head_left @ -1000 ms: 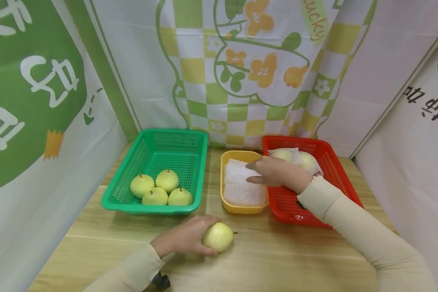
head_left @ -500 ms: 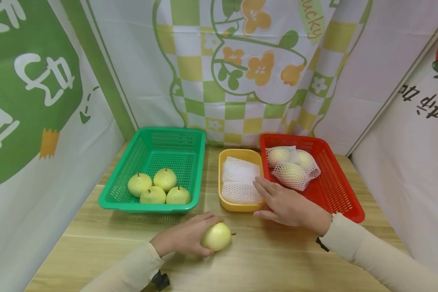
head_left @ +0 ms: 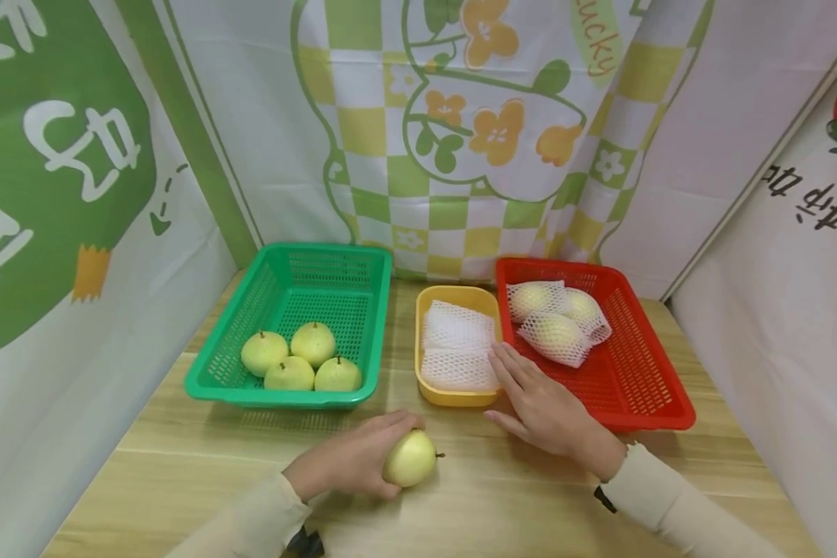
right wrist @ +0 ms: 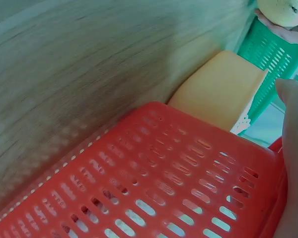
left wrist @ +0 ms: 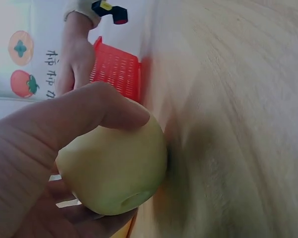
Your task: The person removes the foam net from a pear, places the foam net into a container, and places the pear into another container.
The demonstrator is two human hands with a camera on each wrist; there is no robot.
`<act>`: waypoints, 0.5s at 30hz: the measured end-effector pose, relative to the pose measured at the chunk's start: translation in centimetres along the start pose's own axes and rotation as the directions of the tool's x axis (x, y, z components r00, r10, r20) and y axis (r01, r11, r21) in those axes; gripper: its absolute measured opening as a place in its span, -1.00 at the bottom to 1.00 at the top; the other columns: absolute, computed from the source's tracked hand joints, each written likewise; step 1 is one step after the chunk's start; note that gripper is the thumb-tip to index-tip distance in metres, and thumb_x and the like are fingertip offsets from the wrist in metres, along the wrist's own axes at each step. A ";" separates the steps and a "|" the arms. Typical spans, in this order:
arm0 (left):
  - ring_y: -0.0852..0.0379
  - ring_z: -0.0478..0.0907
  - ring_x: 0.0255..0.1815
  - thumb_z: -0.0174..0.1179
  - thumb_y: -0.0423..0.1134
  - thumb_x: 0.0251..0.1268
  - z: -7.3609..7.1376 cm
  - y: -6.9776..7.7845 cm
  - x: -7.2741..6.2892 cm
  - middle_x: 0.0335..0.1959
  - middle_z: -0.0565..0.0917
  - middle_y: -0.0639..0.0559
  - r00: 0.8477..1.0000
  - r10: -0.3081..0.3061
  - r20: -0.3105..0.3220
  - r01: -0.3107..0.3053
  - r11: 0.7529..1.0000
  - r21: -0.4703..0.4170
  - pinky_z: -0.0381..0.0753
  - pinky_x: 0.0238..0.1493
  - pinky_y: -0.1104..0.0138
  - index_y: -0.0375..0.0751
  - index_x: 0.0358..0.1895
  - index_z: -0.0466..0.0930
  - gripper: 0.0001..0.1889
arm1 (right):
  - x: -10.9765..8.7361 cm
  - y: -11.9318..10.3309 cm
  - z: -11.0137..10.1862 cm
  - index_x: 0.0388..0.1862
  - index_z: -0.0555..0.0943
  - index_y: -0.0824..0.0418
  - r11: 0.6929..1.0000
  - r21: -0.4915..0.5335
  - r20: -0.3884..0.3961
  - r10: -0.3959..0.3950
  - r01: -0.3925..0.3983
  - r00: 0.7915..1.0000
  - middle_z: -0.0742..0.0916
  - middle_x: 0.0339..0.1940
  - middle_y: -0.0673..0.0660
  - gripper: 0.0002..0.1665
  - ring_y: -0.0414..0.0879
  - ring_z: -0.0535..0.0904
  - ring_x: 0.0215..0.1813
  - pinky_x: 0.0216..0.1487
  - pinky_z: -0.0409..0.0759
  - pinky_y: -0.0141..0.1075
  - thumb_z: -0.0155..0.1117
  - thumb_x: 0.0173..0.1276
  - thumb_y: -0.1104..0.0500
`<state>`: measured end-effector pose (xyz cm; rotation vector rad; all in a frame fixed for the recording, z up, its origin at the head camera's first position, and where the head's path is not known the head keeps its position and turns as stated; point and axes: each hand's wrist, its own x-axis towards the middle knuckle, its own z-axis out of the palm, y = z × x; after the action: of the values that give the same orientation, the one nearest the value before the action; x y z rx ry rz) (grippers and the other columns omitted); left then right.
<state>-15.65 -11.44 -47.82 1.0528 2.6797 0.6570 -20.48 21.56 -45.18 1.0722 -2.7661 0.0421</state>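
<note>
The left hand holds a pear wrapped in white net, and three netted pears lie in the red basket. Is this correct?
Not fully: the pear in the left hand is bare, as the head view shows. Three netted pears do lie in the red basket.

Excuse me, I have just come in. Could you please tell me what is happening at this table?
A person's left hand grips one bare pear in front of the baskets. The right hand holds nothing; its fingertips are by the yellow tub of white foam nets. Four bare pears sit in the green basket, and three net-wrapped pears lie in the red basket.
</note>
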 end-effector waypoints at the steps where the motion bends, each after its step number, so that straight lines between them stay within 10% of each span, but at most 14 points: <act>1: -0.08 0.55 0.37 0.61 -0.17 -0.06 0.0 0.1 -0.1 0.41 0.54 -0.05 1.000 0.002 -0.006 -0.002 1.000 -0.002 0.69 0.28 0.00 -0.13 0.48 0.40 -0.08 | 0.0 0.0 0.1 0.71 0.11 0.34 1.000 -0.006 -0.008 -0.003 0.002 1.000 0.23 0.75 0.30 0.11 0.21 0.16 0.75 0.66 0.30 0.04 0.30 0.49 -0.27; 7: 0.13 0.60 0.15 0.62 -0.16 -0.13 -1.7 0.9 -0.8 0.22 0.61 0.10 0.989 0.079 -0.122 -0.084 0.996 -0.032 0.71 0.10 0.20 -0.02 0.37 0.51 -0.16 | 0.0 -0.1 0.4 0.70 0.15 0.34 1.000 -0.028 -0.029 -0.008 0.007 1.000 0.24 0.75 0.30 0.09 0.20 0.19 0.74 0.66 0.31 0.03 0.28 0.50 -0.28; 15: 0.17 0.70 0.04 0.68 -0.07 -0.17 -8.5 1.4 -1.5 0.11 0.72 0.11 0.937 0.183 -0.296 -0.185 0.982 0.024 0.77 -0.05 0.29 -0.02 0.30 0.54 -0.17 | -0.1 0.2 0.5 0.70 0.16 0.33 0.999 -0.039 -0.050 -0.004 0.003 0.999 0.27 0.74 0.29 0.08 0.19 0.21 0.73 0.65 0.35 0.04 0.28 0.50 -0.27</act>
<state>-16.54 -14.36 -39.69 1.3108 2.8467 0.9237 -20.65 21.70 -45.72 1.0520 -2.7096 0.0145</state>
